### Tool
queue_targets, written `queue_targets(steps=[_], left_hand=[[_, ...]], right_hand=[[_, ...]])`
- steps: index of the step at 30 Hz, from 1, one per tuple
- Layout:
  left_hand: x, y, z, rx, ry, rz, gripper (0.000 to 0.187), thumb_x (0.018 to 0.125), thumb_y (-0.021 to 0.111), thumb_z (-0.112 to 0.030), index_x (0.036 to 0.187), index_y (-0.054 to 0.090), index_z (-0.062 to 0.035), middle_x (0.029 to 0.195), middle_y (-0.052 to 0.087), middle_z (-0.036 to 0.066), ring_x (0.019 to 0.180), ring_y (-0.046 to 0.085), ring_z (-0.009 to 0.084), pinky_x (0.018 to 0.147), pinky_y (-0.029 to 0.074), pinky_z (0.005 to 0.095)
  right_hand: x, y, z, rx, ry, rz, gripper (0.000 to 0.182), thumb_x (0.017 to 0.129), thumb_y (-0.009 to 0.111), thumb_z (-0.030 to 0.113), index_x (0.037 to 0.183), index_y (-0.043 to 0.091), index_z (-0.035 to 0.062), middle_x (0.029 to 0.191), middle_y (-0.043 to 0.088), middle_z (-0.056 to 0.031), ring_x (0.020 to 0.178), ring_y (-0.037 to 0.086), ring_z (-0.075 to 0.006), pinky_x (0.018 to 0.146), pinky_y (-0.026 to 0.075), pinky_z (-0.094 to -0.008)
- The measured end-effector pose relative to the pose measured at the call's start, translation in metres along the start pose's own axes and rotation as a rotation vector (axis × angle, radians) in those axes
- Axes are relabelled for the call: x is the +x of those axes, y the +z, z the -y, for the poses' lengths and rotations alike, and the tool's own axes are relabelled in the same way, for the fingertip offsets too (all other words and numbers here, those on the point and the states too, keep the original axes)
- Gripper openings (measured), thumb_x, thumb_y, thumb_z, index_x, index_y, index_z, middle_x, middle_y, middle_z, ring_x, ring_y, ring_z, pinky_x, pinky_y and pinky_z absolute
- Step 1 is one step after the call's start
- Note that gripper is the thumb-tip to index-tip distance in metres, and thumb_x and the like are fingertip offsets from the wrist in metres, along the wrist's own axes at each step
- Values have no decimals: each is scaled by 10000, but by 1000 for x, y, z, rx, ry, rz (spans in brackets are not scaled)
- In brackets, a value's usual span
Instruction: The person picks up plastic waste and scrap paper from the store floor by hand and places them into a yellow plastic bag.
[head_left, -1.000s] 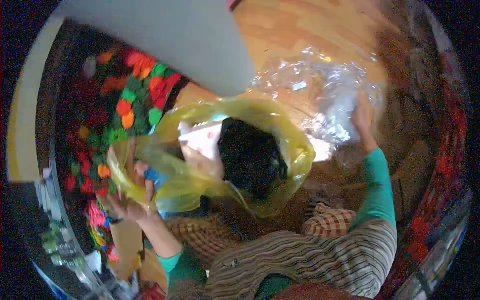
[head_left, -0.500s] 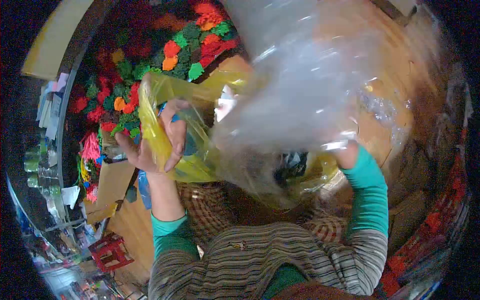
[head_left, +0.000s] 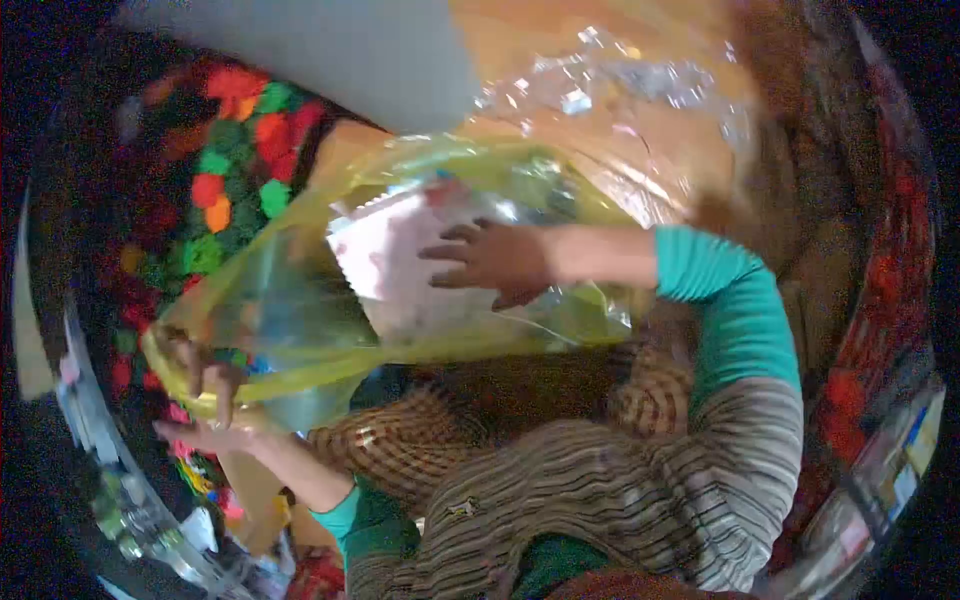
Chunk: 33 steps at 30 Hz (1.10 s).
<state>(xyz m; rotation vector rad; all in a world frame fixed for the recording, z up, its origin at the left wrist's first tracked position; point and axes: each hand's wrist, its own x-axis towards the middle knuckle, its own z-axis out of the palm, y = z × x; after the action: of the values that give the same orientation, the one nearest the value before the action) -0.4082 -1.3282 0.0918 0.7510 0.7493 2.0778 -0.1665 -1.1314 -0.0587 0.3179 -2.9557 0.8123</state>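
The white packet (head_left: 385, 255) sits inside the yellow bag (head_left: 300, 370), so that much looks done; the bag's mouth is open, so closing it appears undone. The left hand (head_left: 222, 434) has its grip closed on the bag's edge; the right hand (head_left: 500, 262), fingers spread and grip released, lies over the packet. Crumpled clear plastic (head_left: 577, 100) lies outside, beyond the bag.

The bag (head_left: 290, 300) is yellow, the sweater (head_left: 570, 480) striped
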Motion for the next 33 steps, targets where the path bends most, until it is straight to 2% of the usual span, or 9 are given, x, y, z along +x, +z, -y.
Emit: queue_targets(steps=[4,7,12,13,19,23,29,31,33], left_hand=[[3,4,1,69,48,-175,789,644,579,-286,1222,151,37,1086,319,136,720,414,153,344,388,205],[6,0,-5,56,18,-163,773,621,584,-264,1204,179,42,1076,331,134,750,429,170,350,397,207],[5,6,4,299,90,-239,757,632,568,-289,1219,195,12,1104,326,137,773,433,184,400,411,219],[5,1,1,276,75,-190,752,645,555,-305,1227,188,1,1107,325,138,761,437,186,431,418,241],[10,22,19,147,31,-177,711,702,485,-373,1243,182,-24,1034,348,118,682,447,151,481,414,292],[10,1,11,-178,-226,363,705,771,417,-331,1310,25,-102,1351,87,132,1208,159,367,965,142,519],[7,1,5,-101,-246,358,699,781,410,-353,1313,10,-140,1355,77,127,1195,185,383,952,150,541],[1,26,21,120,41,-141,701,741,494,-325,1265,142,-22,1148,291,138,800,392,200,392,371,230],[3,29,20,64,48,-87,684,769,454,-360,1287,118,-64,1206,283,145,793,406,207,417,382,232]], right_hand=[[-83,-57,-8,555,313,-776,365,708,609,158,1029,492,30,1044,508,-118,938,504,-197,834,392,-299],[-175,-62,-34,55,913,-1003,244,730,592,130,925,529,-4,802,588,-69,729,558,-123,670,451,-241],[-250,50,-12,-113,1465,-89,218,693,505,59,900,516,-5,803,543,-205,753,532,-354,634,443,-395],[-256,81,-9,66,1364,310,257,682,493,50,934,504,2,794,529,-190,763,527,-334,637,429,-413],[-262,233,45,242,988,-77,452,698,544,122,1123,401,67,903,529,-172,868,515,-289,752,427,-389],[-265,181,2,436,1051,-474,484,651,576,23,1106,417,59,921,538,-190,782,552,-263,707,451,-357],[-341,57,-122,-116,1416,-1029,278,672,596,129,920,549,12,816,581,-151,748,549,-260,696,434,-324],[-344,-6,-139,240,1517,-1152,240,701,570,123,913,560,9,778,598,-110,712,559,-205,642,446,-323],[-356,-34,-177,20,1543,-1128,235,717,560,144,911,562,12,764,587,-95,706,548,-193,667,435,-313]])
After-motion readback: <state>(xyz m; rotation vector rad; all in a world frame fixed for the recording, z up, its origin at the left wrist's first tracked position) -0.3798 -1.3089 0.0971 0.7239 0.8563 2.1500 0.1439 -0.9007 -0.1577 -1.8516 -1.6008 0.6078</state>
